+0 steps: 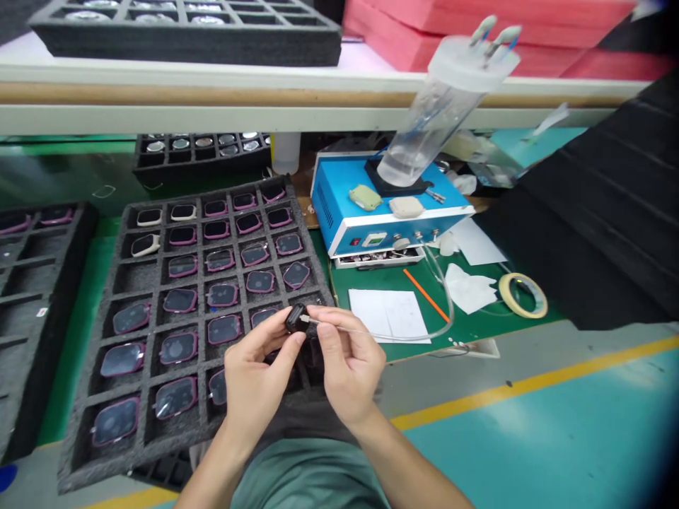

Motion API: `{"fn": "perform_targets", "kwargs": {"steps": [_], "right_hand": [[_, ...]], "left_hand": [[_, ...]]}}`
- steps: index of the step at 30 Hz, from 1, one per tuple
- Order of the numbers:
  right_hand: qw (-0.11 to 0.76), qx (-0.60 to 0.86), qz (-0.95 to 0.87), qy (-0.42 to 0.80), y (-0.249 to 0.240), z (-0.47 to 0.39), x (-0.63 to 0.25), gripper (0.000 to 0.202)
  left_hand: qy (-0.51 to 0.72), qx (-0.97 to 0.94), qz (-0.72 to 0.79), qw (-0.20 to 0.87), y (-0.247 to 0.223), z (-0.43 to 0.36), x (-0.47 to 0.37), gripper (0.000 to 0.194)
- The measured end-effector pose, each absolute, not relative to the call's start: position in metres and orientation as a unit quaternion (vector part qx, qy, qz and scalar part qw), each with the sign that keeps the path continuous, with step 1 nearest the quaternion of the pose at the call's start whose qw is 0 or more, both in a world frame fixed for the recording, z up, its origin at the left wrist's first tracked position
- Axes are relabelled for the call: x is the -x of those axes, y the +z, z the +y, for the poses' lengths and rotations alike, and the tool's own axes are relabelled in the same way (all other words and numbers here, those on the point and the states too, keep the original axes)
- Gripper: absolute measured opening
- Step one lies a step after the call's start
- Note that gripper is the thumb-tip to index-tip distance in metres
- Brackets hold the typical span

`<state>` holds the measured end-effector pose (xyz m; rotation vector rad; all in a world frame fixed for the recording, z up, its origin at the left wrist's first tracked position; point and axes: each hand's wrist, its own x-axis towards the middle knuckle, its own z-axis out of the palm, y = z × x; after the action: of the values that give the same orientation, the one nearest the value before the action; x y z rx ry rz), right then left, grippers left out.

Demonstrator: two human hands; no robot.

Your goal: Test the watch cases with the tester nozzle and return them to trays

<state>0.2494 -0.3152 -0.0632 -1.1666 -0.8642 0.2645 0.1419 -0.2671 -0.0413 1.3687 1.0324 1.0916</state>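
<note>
My left hand (254,375) pinches a small dark watch case (296,318) above the near right part of a black foam tray (153,396). My right hand (347,360) holds the tip of a thin clear tube (403,334) against the case's right side. The tube runs right along the green mat and up to a blue box-shaped machine (344,198). The tray's cells hold several pink-rimmed watch cases (180,300) and a few white ones (149,216) at the far left.
A clear cylinder (440,113) stands tilted on the blue machine, beside two small pads. White papers (390,314), an orange stick (424,293), wipes and a tape roll (523,293) lie on the mat. More black foam trays sit left, behind, on the shelf and stacked at right.
</note>
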Motion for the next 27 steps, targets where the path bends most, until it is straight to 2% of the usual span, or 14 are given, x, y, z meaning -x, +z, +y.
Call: {"fn": "perform_targets", "kwargs": {"steps": [27], "right_hand": [[0.737, 0.533, -0.399, 0.119, -0.0617, -0.3114, -0.2508, 0.015]], "left_hand": [[0.46, -0.574, 0.434, 0.52, -0.0397, -0.2647, -0.1424, 0.033]]}}
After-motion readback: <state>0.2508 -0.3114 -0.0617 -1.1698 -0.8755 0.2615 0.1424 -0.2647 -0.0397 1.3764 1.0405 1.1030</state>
